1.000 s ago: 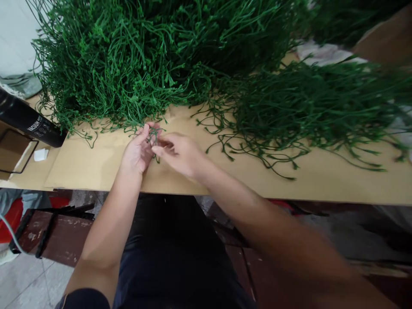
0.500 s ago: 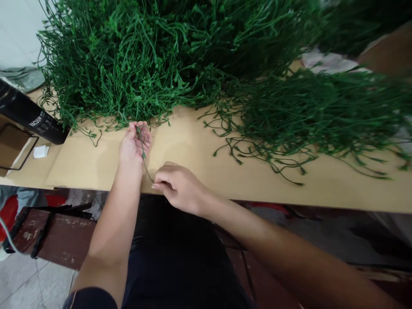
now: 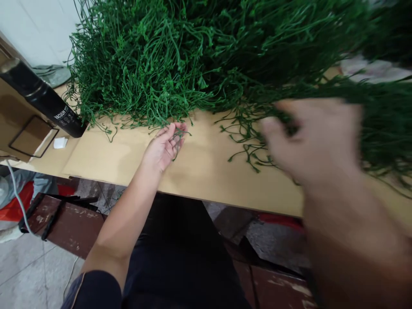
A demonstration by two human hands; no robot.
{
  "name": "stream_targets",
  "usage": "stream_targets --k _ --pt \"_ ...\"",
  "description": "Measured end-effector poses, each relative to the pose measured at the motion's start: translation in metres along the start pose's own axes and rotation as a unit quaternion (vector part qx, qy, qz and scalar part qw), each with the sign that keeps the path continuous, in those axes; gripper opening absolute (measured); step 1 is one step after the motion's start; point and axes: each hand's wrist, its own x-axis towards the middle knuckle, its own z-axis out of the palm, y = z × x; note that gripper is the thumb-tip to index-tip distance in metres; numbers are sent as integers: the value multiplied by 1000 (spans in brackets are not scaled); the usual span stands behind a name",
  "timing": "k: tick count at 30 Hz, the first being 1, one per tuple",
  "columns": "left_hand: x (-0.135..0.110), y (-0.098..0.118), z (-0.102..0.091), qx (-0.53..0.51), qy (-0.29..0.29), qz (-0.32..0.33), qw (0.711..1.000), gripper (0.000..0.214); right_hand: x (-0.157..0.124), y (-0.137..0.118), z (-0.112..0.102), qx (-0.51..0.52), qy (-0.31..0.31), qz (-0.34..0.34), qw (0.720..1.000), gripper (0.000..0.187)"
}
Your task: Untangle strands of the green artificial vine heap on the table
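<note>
At the front of the large heap of thin green stems, my left hand is palm up with its fingers curled. A thin green stem with small forked tips is held between the thumb and fingers and lies across the palm. My right hand is over the smaller pile of green stems on the right. Motion smears it; the thumb and forefinger curve toward each other around a dark gap. Whether anything is between its fingertips is unclear.
Brown cardboard covers the table under the stems. On the left stand a black vacuum flask and a cardboard box, near a small white piece. A dark red wooden bench is below.
My right hand has left the lower end of the stem by my left hand and swung right over the smaller pile. The view has shifted; my left hand still holds a stem.
</note>
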Motion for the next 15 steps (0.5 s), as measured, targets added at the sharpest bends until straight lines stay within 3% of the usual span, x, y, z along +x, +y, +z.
stream_targets --k 1,4,7,11,15 --pt "0 -1 0 1 -3 1 1000 12 2 -18 18 12 -3 33 999 30" --pt "0 -4 0 6 -14 4 1000 13 9 -63 69 194 -78 77 975 22" --pt "-1 -4 0 -2 -24 2 1000 16 17 -79 99 341 -59 95 933 19" --pt "-2 -3 -1 -6 -25 -9 1000 18 18 -75 104 438 -50 123 889 20" --pt "-2 -3 1 -22 -9 -11 1000 19 11 -75 100 437 -53 114 891 24"
